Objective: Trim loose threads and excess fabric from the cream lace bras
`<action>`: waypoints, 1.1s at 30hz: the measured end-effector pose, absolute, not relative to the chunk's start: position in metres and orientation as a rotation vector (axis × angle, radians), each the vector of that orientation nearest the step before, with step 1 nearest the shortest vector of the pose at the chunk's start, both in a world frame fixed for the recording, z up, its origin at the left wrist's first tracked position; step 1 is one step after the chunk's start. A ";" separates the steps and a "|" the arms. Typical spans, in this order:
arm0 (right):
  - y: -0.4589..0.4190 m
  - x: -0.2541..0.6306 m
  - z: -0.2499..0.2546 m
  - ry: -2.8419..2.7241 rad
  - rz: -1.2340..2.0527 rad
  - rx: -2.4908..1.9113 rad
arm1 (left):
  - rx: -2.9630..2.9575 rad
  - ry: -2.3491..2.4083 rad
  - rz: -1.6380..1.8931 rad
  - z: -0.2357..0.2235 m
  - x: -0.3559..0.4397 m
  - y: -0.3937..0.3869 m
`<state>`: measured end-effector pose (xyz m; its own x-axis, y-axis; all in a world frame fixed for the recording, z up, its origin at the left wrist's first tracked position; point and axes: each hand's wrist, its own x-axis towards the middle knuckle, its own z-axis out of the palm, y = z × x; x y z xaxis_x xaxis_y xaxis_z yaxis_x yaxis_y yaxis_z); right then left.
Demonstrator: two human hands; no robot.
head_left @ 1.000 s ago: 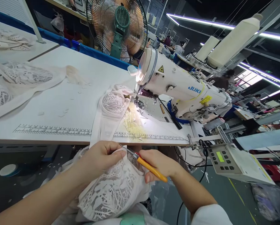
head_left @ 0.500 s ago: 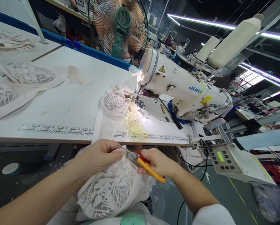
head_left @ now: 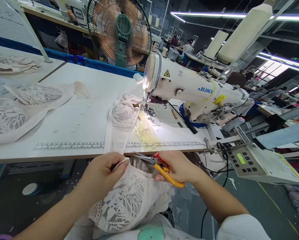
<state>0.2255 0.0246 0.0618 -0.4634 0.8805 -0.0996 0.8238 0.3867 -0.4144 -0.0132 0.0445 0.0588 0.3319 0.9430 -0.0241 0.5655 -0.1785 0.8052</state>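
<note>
Just below the table's front edge, my left hand (head_left: 105,171) pinches the upper edge of a white lace bra (head_left: 124,196), which hangs down over my lap. My right hand (head_left: 176,166) grips scissors (head_left: 162,170) with orange and red handles. Their blades are parted and point left, a little right of my left fingers, near the bra's top edge. Another part of white lace bra work (head_left: 123,115) lies on the table, running from the sewing machine's needle (head_left: 145,105) down over the front edge. Whether it joins the piece in my hand cannot be told.
A white sewing machine (head_left: 182,86) stands on the table (head_left: 71,106), which has a printed ruler along its front. More lace bras (head_left: 26,110) lie at the left. A fan (head_left: 120,33) stands behind, and a control box (head_left: 249,163) hangs at the right.
The scissors have drawn back to the right from my left fingertips, and their blades have parted. My left hand still pinches the bra's edge. The view has shifted slightly.
</note>
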 end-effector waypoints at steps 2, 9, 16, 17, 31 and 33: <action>0.021 0.222 0.065 -2.551 0.511 -1.578 | 1.890 1.386 0.683 0.060 -0.012 0.043; 0.017 0.217 0.063 -2.473 0.500 -1.649 | 1.604 1.280 0.748 0.058 -0.015 0.044; 0.016 0.200 0.040 -2.173 0.945 -1.457 | 1.054 1.078 0.833 0.050 -0.023 0.045; 0.015 0.197 0.036 -2.182 0.975 -1.420 | 1.022 1.080 0.832 0.049 -0.025 0.046; -0.006 0.229 0.039 -2.025 0.921 -1.340 | 0.978 1.566 1.196 0.075 -0.025 0.010; -0.011 0.235 0.041 -2.009 0.902 -1.360 | 1.045 1.600 1.285 0.077 -0.023 0.003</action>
<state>0.2355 -0.0110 0.0415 -0.3398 0.9380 0.0691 0.5717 0.2643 -0.7767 -0.0229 0.0030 0.0774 -0.3251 0.9410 -0.0943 0.1106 0.1368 0.9844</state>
